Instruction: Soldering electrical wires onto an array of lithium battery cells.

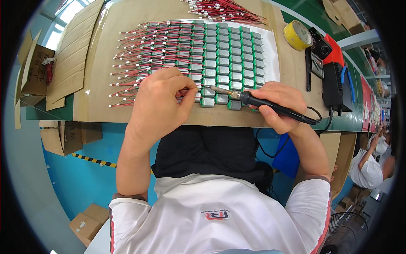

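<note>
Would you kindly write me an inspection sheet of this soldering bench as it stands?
Surface: brown cardboard sheet over a green bench.
Job's things: rows of small motors with red leads on white paper; soldering iron tip at the near row.
Clutter: yellow tape roll, loose bundle of red wires.
Grippers: left hand pinches a lead; right hand grips the iron.
Cables: black iron cord runs to the soldering station.
Surroundings: cardboard boxes, a fan, another person at right.

Bright, even light filled the scene, with window glare at far left; fisheye edges curved into a black rim.
</note>
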Action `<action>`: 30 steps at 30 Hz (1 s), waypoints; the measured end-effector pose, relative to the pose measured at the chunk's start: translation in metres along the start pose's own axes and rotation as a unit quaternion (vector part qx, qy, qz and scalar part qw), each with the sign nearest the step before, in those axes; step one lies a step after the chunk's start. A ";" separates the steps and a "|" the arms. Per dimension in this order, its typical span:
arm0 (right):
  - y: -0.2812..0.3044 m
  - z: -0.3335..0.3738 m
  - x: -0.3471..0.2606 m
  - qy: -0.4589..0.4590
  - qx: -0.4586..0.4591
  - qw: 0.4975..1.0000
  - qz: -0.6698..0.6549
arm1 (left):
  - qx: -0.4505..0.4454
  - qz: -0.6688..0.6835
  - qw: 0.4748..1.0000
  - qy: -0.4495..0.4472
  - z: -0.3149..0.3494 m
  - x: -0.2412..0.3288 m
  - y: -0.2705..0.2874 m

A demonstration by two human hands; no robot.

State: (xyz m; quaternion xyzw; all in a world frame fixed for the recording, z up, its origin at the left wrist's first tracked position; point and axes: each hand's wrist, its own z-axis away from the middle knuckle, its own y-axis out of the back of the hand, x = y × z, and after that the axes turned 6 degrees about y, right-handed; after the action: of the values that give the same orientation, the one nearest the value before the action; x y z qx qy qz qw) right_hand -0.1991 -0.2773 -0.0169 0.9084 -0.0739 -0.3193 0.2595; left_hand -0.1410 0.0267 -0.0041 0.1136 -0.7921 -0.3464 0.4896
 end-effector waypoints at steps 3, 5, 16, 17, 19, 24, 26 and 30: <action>-0.001 0.000 -0.001 0.001 0.001 1.000 0.003 | 0.000 0.004 1.000 0.001 0.000 0.000 0.000; -0.002 0.000 0.001 0.008 0.001 1.000 0.008 | -0.003 0.001 1.000 0.001 0.000 0.000 0.001; 0.002 0.001 0.000 0.000 -0.036 0.999 0.016 | -0.004 -0.007 1.000 -0.003 -0.001 -0.001 0.002; 0.000 0.000 0.000 0.000 -0.018 1.000 0.014 | -0.005 -0.007 1.000 -0.002 -0.001 -0.001 0.002; -0.001 0.000 0.000 -0.001 -0.001 1.000 0.012 | -0.005 -0.006 1.000 -0.001 -0.001 -0.001 0.002; -0.001 0.002 0.001 -0.008 0.003 1.000 0.009 | -0.023 0.001 1.000 -0.002 -0.001 -0.002 0.004; -0.001 0.002 0.000 -0.011 0.004 1.000 0.010 | -0.031 0.004 0.999 0.013 0.000 0.000 0.005; 0.000 0.001 -0.001 -0.014 0.001 1.000 0.009 | -0.078 0.029 0.996 0.022 -0.002 0.005 0.014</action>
State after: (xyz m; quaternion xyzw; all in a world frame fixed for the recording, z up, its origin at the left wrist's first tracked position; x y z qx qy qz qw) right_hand -0.1999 -0.2771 -0.0171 0.9034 -0.0860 -0.3298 0.2601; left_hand -0.1392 0.0335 0.0091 0.0592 -0.7546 -0.3904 0.5242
